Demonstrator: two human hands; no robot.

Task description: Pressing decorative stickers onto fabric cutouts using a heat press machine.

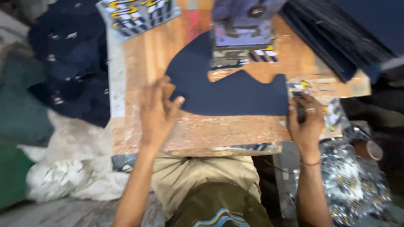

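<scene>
Your wooden board (210,130) lies across your lap, the one work surface here, and both your forearms reach up over its near edge. On it lies one dark navy cut piece (227,92), broad, with a wavy upper edge; it spans the stretch between your two hands. Your left hand (156,111) rests palm-down on the board, fingers loosely spread and flat, the thumb tip pressing the piece's left corner, with nothing gripped. Your right hand (306,122) sits at the piece's right edge, fingers curled narrow around something small and dark; the blur hides what it is. Beyond your fingertips sits one stack of printed pieces (242,38), and further up to the right one fanned pile of dark sheets (336,38). Past your left fingers, off the board, lies one heap of navy pieces (71,63).
</scene>
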